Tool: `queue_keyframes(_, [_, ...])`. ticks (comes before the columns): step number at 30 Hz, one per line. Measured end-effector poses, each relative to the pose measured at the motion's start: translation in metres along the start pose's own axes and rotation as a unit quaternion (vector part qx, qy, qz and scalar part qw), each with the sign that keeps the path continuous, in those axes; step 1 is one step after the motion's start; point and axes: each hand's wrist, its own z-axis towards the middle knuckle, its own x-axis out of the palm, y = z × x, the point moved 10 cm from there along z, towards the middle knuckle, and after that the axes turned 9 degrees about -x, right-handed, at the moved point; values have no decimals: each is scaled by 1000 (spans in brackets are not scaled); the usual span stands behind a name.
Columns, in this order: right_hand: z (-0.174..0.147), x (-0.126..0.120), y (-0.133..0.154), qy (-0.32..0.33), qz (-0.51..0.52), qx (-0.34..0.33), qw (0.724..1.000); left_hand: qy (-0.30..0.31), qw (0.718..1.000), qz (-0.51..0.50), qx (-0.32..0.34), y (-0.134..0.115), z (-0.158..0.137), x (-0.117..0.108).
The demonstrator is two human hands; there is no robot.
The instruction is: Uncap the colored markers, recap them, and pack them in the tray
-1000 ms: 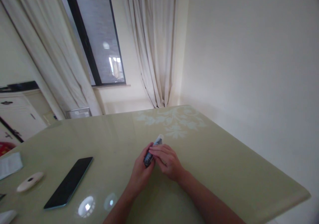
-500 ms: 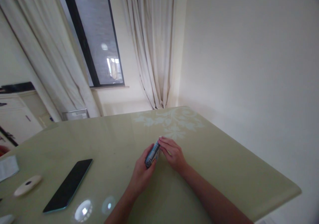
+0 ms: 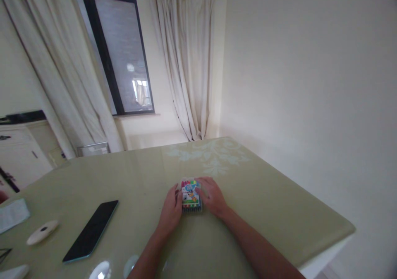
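A small clear box of crayons lies on the table in front of me, its bright cartoon label facing up. Coloured tips show along its upper and lower ends; whether they are crayons or markers I cannot tell for sure. My left hand grips the box's left side, thumb along the edge. On the opposite side my right hand holds the upper right corner, with its thumb on the label's edge. The fingers partly cover both sides of the box.
A glossy green table with a pale flower pattern spreads before me. To the left lie a dark tablet, a cream oval object and a whitish sheet. A wall borders the right side.
The box was held tilted on its edge between both hands; now it lies flat with the label up. My right hand has shifted from its top end to its right side.
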Motion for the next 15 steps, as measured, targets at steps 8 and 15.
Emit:
queue_keyframes(8, [-10,53,29,146,-136,-2,980,15,999,-44,-11,10,3,2])
queue_keyframes(15, [-14,-41,-86,108,-299,189,929,9,1000,18,-6,0,-1,-2])
